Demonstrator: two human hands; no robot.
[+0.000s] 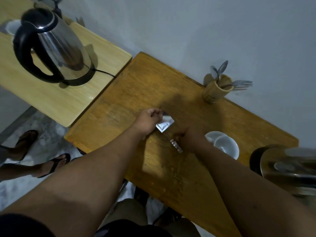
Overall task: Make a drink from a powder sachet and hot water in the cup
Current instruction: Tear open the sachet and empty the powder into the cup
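My left hand point(148, 120) pinches a silvery powder sachet point(165, 124) just above the brown wooden table point(153, 86). My right hand point(189, 138) hovers a little to the right, fingers closed on a torn-off strip of the sachet point(176, 145). A white cup point(225, 147) stands on a white saucer point(211, 135) just right of my right hand. A steel electric kettle point(53, 48) with a black handle sits on its base on the lighter table at the left.
A bamboo holder point(216, 90) with spoons and forks stands by the wall. A shiny metal pot lid point(289, 168) sits at the table's right edge. Another white cup point(12, 26) is behind the kettle. Another person's feet in sandals point(51, 163) stand at the left.
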